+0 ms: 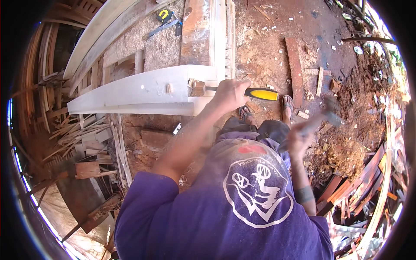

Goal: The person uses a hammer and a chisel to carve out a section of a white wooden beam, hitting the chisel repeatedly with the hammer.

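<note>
My left hand (232, 93) is closed on a chisel with a yellow and black handle (262, 93); its blade (207, 88) is at a rough notch (195, 86) near the right end of a long pale wooden board (130, 93). My right hand (299, 138) grips a hammer (327, 113), held out to the right of the board and blurred by motion. A small wood chip (169, 88) is on the board's face.
A yellow tape measure (164, 16) and a metal square (160, 28) lie among planks at the top. My sandalled feet (287, 108) stand among scraps. A reddish plank (294, 65) lies on the dusty floor (260, 30). Offcut piles (355, 182) fill both sides.
</note>
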A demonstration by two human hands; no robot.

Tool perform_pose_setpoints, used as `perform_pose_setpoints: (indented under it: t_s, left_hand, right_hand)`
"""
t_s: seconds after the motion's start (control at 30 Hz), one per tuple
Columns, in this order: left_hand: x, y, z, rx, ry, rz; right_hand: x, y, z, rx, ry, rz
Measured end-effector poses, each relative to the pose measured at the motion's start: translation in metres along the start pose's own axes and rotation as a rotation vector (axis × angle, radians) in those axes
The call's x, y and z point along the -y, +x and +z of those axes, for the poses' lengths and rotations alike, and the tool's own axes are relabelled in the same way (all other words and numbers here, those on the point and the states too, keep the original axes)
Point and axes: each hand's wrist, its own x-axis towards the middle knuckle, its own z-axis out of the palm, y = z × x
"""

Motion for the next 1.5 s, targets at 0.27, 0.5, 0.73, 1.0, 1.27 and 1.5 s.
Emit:
perform_pose_setpoints:
  t_s: [0.27, 0.5, 0.73, 1.0, 1.27, 1.5]
  left_hand:
    - [0.011, 0.004, 0.009, 0.011, 0.059, -0.043]
    - [0.010, -0.005, 0.003, -0.061, -0.020, 0.040]
    - [0.109, -0.074, -0.121, -0.474, -1.389, -0.157]
    - [-0.017, -0.026, -0.073, -0.295, -0.320, 0.114]
    - [-0.022, -0.018, -0.009, -0.029, 0.053, 0.028]
    - [-0.022, -0.013, -0.006, -0.022, -0.039, -0.020]
  right_hand:
    - [0.058, 0.014, -0.041, -0.187, -0.334, 0.393]
    - [0.067, 0.009, -0.099, -0.497, 0.046, 0.343]
    - [0.049, -0.017, -0.093, -0.400, 0.103, 0.411]
    - [0.046, -0.034, -0.073, -0.341, 0.208, 0.527]
    - [0.064, -0.065, -0.075, -0.266, 0.217, 0.580]
    - [0.066, -0.080, -0.079, -0.323, 0.202, 0.554]
